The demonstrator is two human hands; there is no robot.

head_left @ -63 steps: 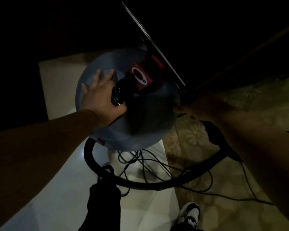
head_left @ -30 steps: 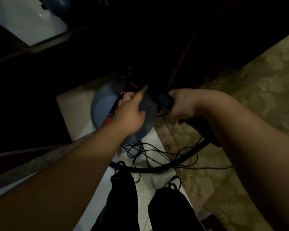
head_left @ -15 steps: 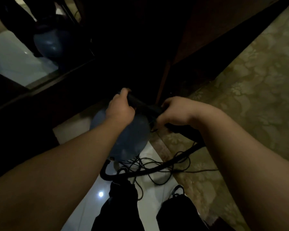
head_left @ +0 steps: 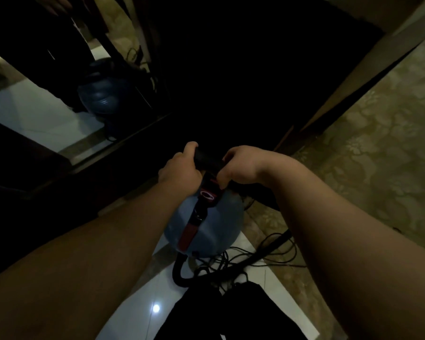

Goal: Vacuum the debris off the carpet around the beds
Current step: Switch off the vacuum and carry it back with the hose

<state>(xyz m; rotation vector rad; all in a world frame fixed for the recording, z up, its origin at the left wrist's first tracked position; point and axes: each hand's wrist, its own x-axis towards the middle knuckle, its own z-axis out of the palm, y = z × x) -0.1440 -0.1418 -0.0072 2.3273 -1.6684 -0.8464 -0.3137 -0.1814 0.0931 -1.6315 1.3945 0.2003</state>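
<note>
Gripping the black tube (head_left: 206, 158) crosswise, we close the fingers of the left hand (head_left: 180, 171) and right hand (head_left: 239, 168) round it. The vacuum cleaner (head_left: 206, 227) stands directly below on the tile floor (head_left: 138, 312). The carpet (head_left: 378, 155) lies rightward, nearer the right hand.

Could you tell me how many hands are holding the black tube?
2: the left hand grips the black tube on the left, the right hand on the right.
</note>
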